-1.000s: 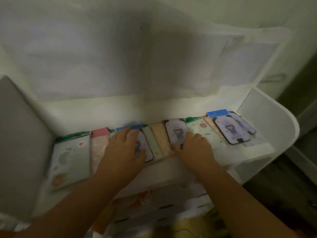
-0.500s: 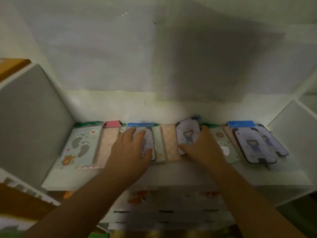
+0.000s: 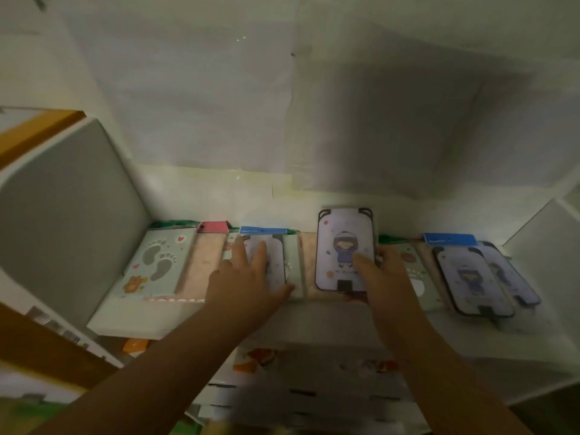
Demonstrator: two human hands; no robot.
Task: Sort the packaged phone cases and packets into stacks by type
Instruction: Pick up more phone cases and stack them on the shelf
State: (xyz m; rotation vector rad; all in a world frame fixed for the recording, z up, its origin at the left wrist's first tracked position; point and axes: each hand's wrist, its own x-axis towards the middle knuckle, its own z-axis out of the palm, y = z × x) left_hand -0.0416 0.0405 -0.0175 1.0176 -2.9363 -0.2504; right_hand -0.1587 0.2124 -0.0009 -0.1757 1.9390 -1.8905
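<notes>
Lavender phone case printed with a small figure in a blue coat [image 3: 344,251]: pinched near its lower right corner by right hand [image 3: 387,279], thumb on the printed face, remaining fingers hidden behind, raised off the row on the white shelf board [image 3: 361,318]. Long axis upright, running away from the wrist toward the back wall; black-cornered top edge farthest from the fingers.

Landmark: clear packet with blue header card holding two lavender cases [image 3: 470,277]. Held case well apart to the left of it, with a pale green packet with green header [image 3: 411,265] lying between. Matching print, so judged the likely destination; right hand plainly the nearer one, path rightward over the green packet.

Left hand [image 3: 248,277]: farther left of the landmark, fingers straight and spread, pressing flat on another blue-headed lavender case packet [image 3: 270,262], nothing gripped.

Farthest left of the landmark: pale green packet printed with grey footprints [image 3: 157,265], then a pink packet with pink header [image 3: 205,262] just right of it.

Risk, judged: a grip at one corner leaves the case free to swing
</notes>
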